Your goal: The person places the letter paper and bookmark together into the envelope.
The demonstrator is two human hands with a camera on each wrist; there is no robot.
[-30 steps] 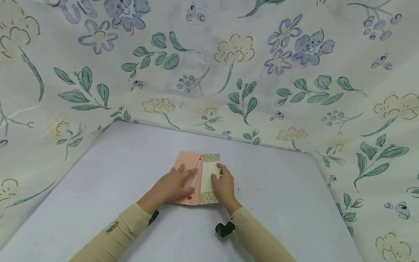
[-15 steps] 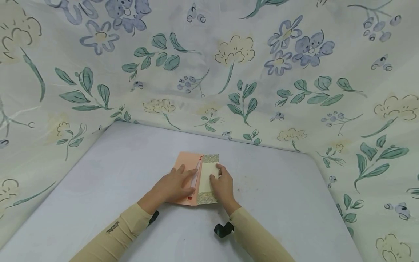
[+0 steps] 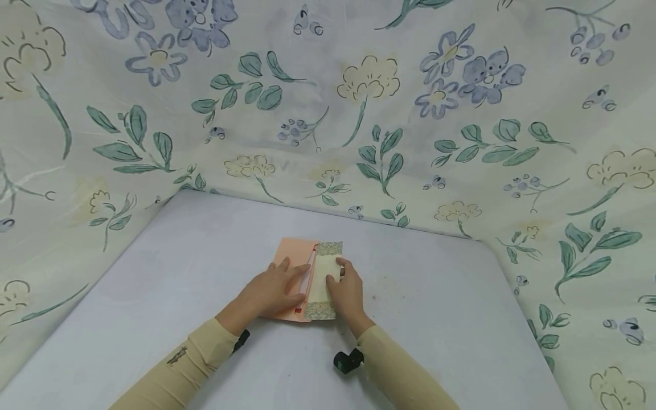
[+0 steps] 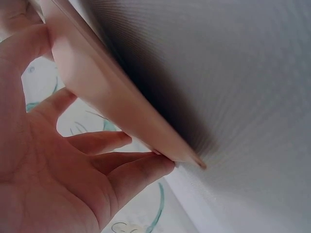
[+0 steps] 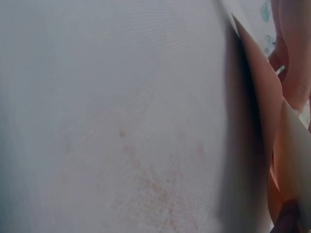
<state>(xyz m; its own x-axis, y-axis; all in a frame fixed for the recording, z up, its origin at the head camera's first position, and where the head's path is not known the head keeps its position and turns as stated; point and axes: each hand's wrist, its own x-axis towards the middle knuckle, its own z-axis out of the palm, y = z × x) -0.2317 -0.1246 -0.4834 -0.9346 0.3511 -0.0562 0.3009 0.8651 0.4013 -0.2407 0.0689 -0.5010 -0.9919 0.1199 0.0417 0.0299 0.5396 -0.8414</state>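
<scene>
In the head view a pink paper envelope (image 3: pixel 291 250) lies on the table, with a whitish strip (image 3: pixel 306 280) with red ends running down it. My left hand (image 3: pixel 271 291) rests on it with spread fingers. In the left wrist view the fingertips touch the edge and face of the pink paper (image 4: pixel 112 97). My right hand (image 3: pixel 348 291) pinches the right edge of a cream card (image 3: pixel 323 279) with patterned bands at both ends. The card's left edge overlaps the envelope. The right wrist view shows the card (image 5: pixel 294 155) against the pink paper, with one fingertip (image 5: pixel 287 217) near its lower edge.
A white table (image 3: pixel 441 319) spreads around the hands, with faint brownish specks to the right. Floral fabric (image 3: pixel 379 102) forms walls at the back and sides. Black wrist devices (image 3: pixel 348 361) sit below both sleeves.
My right hand and the card have shifted slightly left, so the card's lower left corner covers more of the envelope. The left hand has stayed in place.
</scene>
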